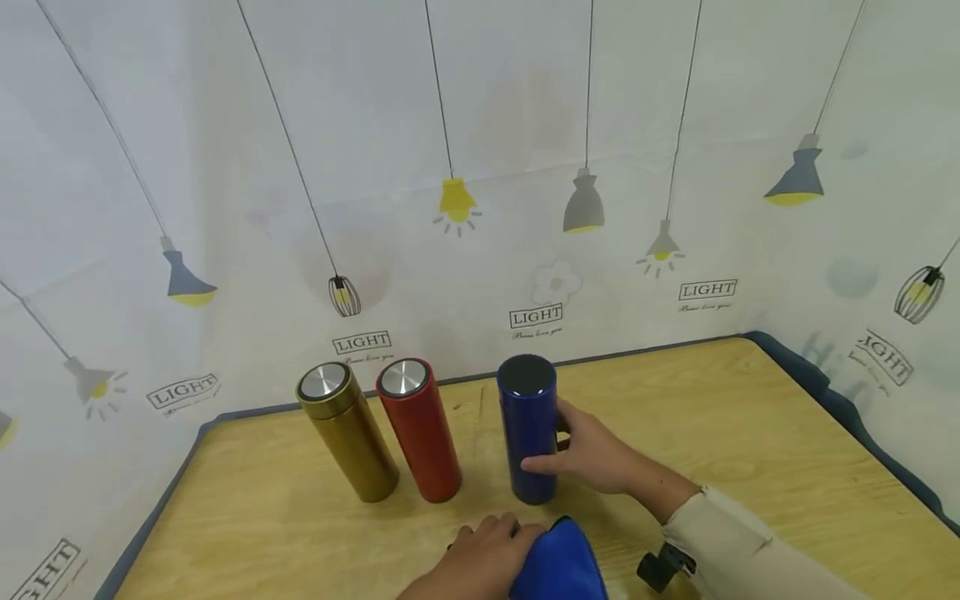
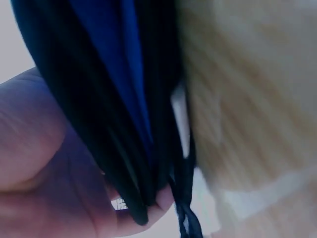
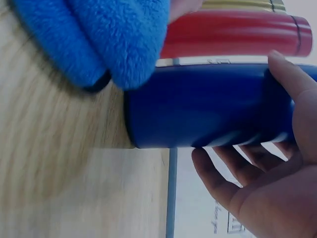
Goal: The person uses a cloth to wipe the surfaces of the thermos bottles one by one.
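Blue bottle (image 1: 525, 437) (upright) stands between the right hand's (image 1: 596, 454) thumb (image 3: 291, 79) and fingers (image 3: 214, 174).

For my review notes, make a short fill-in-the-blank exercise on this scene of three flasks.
In the head view, a gold cylindrical metal flask, a red cylindrical metal flask and a blue cylindrical metal flask stand in a row, the ____ one in the middle.
The right-hand grip holds the ____ flask.
The blue fluffy fabric piece in the left-hand grip has ____ edging.
The boxed word printed on the white wall covering reads ____.
Missing words: red; blue; black; LIGHT.
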Action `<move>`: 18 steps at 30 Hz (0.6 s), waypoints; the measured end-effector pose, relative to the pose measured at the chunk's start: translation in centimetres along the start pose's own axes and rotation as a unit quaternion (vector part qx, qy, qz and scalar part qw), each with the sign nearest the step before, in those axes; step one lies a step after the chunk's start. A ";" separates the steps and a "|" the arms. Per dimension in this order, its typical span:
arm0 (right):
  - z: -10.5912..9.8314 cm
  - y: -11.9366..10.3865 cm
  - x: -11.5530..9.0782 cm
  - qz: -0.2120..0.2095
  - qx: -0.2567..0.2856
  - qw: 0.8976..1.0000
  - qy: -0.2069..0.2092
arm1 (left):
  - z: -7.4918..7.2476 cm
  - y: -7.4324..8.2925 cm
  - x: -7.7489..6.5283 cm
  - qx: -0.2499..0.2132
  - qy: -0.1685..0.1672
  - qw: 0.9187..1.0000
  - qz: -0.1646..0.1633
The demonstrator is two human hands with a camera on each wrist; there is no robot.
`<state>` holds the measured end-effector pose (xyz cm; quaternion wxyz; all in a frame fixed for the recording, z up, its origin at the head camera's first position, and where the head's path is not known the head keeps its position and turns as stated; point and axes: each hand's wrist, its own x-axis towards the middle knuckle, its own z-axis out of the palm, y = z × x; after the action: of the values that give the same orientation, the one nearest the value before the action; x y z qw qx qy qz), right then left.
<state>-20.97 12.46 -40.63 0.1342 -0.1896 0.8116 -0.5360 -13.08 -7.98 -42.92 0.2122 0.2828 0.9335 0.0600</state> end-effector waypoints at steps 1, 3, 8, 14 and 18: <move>-0.1 0.2 -0.3 -0.001 -0.002 1.000 -0.004 | 0.1 -0.2 0.0 0.003 -0.007 1.000 -0.003; -0.2 0.6 -0.9 -0.002 -0.002 1.000 -0.008 | 0.3 -0.7 -0.2 0.010 -0.018 1.000 -0.005; -0.7 1.1 -2.3 -0.021 -0.006 1.000 -0.008 | 0.2 -1.6 -0.7 -0.008 -0.044 0.999 0.011; -1.3 1.5 -3.7 -0.025 -0.019 1.000 0.002 | 0.0 -1.7 -1.2 -0.080 -0.067 0.994 -0.024; -1.6 1.6 -4.1 -0.018 -0.021 0.999 0.019 | -0.3 -1.5 -1.4 -0.068 -0.049 0.996 -0.044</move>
<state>-18.21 16.20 -41.41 0.1052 -0.1969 0.8215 -0.5246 -12.92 -10.02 -42.47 0.2786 0.2291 0.9273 0.1001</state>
